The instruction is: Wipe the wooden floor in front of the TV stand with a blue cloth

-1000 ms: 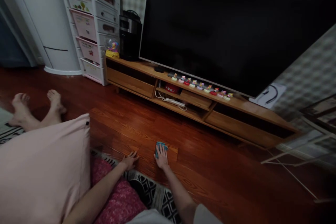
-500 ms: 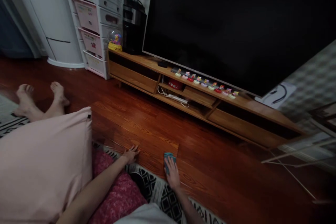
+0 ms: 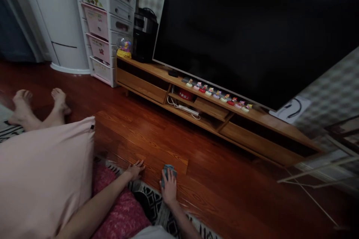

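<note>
My right hand (image 3: 169, 187) presses down on a folded blue cloth (image 3: 168, 168) lying on the wooden floor, its fingers over the cloth. To its left, my left hand (image 3: 136, 169) rests palm down on the floor at the rug's edge, fingers spread and holding nothing. The patterned black-and-white rug (image 3: 157, 199) runs under my forearms. A pink-red patterned fabric (image 3: 123, 213) lies beneath my left arm.
A large pale pink cushion (image 3: 47, 171) fills the left side, with two bare feet (image 3: 58, 101) beyond it. Ahead stands a low wooden TV cabinet (image 3: 143, 84) with several small figurines (image 3: 209, 91) before the television (image 3: 238, 37). A white-legged rack (image 3: 311, 185) stands at right.
My right hand has slid left with the cloth, closer to my left hand. My left hand stays on the floor. The view has shifted slightly.
</note>
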`<state>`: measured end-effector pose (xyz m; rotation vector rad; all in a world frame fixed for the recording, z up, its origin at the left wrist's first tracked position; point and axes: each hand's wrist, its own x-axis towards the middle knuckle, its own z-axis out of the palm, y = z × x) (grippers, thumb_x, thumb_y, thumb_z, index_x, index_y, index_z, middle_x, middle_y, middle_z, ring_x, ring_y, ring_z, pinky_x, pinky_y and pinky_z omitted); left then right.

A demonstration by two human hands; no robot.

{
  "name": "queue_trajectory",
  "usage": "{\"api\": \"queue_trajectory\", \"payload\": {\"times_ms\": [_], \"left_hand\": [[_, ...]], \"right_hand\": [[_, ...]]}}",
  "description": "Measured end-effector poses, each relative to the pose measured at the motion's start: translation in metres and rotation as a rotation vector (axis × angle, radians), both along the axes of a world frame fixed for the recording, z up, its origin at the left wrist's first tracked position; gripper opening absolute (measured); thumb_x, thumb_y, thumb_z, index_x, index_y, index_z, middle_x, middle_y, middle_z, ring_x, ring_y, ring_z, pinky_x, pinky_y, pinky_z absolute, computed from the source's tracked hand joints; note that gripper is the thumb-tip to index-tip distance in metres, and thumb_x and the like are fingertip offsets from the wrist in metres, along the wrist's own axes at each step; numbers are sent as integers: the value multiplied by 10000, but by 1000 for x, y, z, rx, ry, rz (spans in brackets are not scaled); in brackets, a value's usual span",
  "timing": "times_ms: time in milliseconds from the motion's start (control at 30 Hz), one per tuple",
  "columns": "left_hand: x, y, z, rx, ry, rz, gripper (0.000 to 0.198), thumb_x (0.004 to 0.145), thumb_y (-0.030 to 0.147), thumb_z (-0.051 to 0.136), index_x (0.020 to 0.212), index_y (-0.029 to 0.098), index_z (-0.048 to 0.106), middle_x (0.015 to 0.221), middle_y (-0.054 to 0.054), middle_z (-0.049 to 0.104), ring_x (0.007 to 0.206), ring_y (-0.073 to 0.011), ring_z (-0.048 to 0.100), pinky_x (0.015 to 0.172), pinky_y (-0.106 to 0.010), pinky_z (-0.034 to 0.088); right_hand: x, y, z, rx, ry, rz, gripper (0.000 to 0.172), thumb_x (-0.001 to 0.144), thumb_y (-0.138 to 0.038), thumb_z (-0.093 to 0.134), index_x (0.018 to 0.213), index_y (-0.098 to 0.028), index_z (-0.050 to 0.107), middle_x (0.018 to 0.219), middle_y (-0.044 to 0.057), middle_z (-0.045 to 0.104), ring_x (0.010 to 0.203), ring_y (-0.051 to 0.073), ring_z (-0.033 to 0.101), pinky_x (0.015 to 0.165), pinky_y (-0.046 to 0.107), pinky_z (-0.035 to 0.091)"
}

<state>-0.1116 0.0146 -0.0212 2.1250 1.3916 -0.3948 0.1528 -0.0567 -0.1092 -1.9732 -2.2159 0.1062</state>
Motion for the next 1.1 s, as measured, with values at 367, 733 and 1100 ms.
{"api": "queue_trajectory", "payload": {"times_ms": [367,733,1100], "left_hand": [[-1,-1,2,-11,-23,12,747,823,275,583,1539,305,376,1683,-120,113,1528,-355,140,1150,-661,257],[0,2,-9,-12,-23,13,735,829,310,580,1536,322,378,1683,-116,134,1526,-373,151,1125,-704,265],[2,-2,4,-10,1,14,741,829,212,574,1538,294,376,1682,-118,125,1528,-358,148,1146,-680,257]], "right_hand": [[24,71,41,-123,-45,-220,537,1023,-392,346,1552,-303,357,1650,44,281,1513,237,252,1203,442,253],[43,-13,9,-110,-39,-59,539,1025,-426,338,1556,-329,341,1648,28,284,1512,237,262,1198,466,281],[42,11,17,-66,-14,-133,521,1029,-420,333,1540,-328,380,1645,41,299,1514,224,249,1200,443,262]]}}
